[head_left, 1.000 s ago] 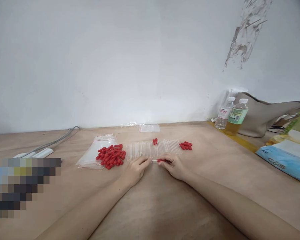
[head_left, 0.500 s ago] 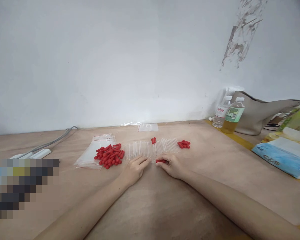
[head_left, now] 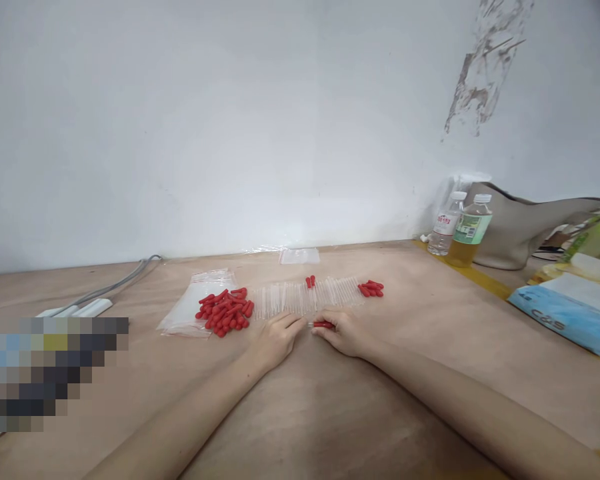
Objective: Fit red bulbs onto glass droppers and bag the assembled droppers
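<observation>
The right hand (head_left: 345, 332) pinches a red rubber cap (head_left: 323, 325) between its fingertips, while the left hand (head_left: 274, 339), fingers closed, appears to grip the clear tube (head_left: 310, 323) that the cap meets; the cap seems to be going onto the tube's end and likely needs a straight push. Just beyond both hands lies a row of clear tubes (head_left: 307, 297), with a pile of red caps (head_left: 225, 311) past the left hand on plastic bags (head_left: 193, 303) and a small cluster of caps (head_left: 371, 289) beyond the right.

White wall (head_left: 230, 120) with peeling patch (head_left: 485, 73), brown tabletop (head_left: 330, 413)
</observation>
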{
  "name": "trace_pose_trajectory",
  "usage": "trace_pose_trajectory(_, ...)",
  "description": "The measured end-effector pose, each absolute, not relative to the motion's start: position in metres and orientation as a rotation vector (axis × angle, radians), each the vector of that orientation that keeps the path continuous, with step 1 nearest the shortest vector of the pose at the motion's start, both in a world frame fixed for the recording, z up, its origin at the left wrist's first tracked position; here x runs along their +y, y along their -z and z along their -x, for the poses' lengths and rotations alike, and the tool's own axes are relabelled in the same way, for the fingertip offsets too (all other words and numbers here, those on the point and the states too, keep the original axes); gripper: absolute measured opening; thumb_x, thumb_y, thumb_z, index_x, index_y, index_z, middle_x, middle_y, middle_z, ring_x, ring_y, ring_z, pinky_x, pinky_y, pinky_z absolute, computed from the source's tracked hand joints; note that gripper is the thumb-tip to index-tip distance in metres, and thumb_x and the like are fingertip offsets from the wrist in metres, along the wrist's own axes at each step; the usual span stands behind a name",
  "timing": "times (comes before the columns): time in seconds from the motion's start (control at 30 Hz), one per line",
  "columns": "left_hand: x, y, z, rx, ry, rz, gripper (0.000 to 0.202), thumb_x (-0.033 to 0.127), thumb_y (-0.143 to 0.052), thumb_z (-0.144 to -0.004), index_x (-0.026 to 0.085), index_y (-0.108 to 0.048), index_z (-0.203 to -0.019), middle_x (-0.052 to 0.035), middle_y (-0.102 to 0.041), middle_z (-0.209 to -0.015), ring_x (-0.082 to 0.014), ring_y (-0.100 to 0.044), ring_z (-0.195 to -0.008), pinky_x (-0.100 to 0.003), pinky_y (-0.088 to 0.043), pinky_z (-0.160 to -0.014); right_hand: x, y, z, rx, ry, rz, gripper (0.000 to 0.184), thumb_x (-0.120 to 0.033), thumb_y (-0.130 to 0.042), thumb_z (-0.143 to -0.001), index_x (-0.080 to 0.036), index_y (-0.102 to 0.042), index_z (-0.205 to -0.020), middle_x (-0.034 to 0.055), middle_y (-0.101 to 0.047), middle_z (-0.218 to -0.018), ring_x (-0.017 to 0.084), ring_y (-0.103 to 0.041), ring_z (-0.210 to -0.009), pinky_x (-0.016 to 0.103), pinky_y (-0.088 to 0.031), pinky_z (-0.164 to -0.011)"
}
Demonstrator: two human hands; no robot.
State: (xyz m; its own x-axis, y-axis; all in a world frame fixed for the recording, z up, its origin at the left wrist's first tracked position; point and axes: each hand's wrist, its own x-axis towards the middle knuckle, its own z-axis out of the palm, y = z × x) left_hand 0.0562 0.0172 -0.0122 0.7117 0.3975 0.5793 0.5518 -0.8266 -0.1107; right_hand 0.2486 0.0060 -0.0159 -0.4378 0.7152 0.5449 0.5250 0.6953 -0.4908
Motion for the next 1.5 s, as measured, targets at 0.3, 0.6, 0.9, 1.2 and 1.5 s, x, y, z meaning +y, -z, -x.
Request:
trace_pose_trajectory(0.3,0.018,0.013,-0.056,-0.778,0.793,2.653,0.026,0.007,-0.036,-0.081,0.014,-0.057,-0.096,-0.0077,-0.062,-0.082,-0.0185,-0.057,-0.077,-0.031,-0.049,-0.068,0.006,0.016,-0.247,-2.127,-0.344,0.914,0.009,-0.023,-0.052,-0.077,-0.019,-0.06,-0.077,0.0029,-0.059,-0.071,0.014,-0.053,-0.068,0.026,-0.041,-0.063)
trace_pose_trajectory(0.6,0.013,0.01,-0.053,-0.856,0.984,2.685,0.025,0.021,-0.042,-0.085,0.017,-0.05,-0.108,-0.0054,-0.062,-0.094,-0.0162,-0.057,-0.085,-0.029,-0.046,-0.075,0.013,0.009,-0.246,-1.751,-0.832,0.938,0.019,-0.031,-0.057,-0.072,-0.019,-0.057,-0.087,0.0015,-0.061,-0.076,0.014,-0.056,-0.072,0.027,-0.044,-0.068)
trace_pose_trajectory(0.9,0.022,0.006,-0.042,-1.365,1.061,2.397,0.032,0.03,-0.039,-0.084,0.015,-0.043,-0.112,-0.0102,-0.054,-0.104,-0.0241,-0.048,-0.098,-0.041,-0.037,-0.082,0.078,-0.025,-0.279,-1.59,-0.742,1.354,0.035,-0.03,-0.046,-0.076,-0.016,-0.047,-0.109,0.0018,-0.06,-0.074,0.01,-0.055,-0.063,0.021,-0.04,-0.055)
trace_pose_trajectory(1.2,0.017,0.003,-0.046,-1.321,0.886,2.361,0.03,0.029,-0.044,-0.081,0.015,-0.047,-0.107,-0.0107,-0.053,-0.104,-0.0254,-0.046,-0.099,-0.042,-0.033,-0.085,0.134,-0.013,-0.256,-1.726,-0.485,1.717,0.022,-0.025,-0.062,-0.061,-0.016,-0.059,-0.081,0.008,-0.062,-0.08,0.017,-0.056,-0.073,0.025,-0.039,-0.06)
trace_pose_trajectory(1.5,0.015,0.003,-0.047,-1.322,0.855,2.379,0.027,0.03,-0.044,-0.081,0.017,-0.049,-0.104,-0.009,-0.053,-0.102,-0.0248,-0.044,-0.1,-0.044,-0.029,-0.089,0.132,-0.012,-0.235,-1.857,-0.416,1.862,0.021,-0.038,-0.06,-0.065,-0.017,-0.063,-0.07,0.0084,-0.064,-0.078,0.019,-0.058,-0.071,0.025,-0.037,-0.056)
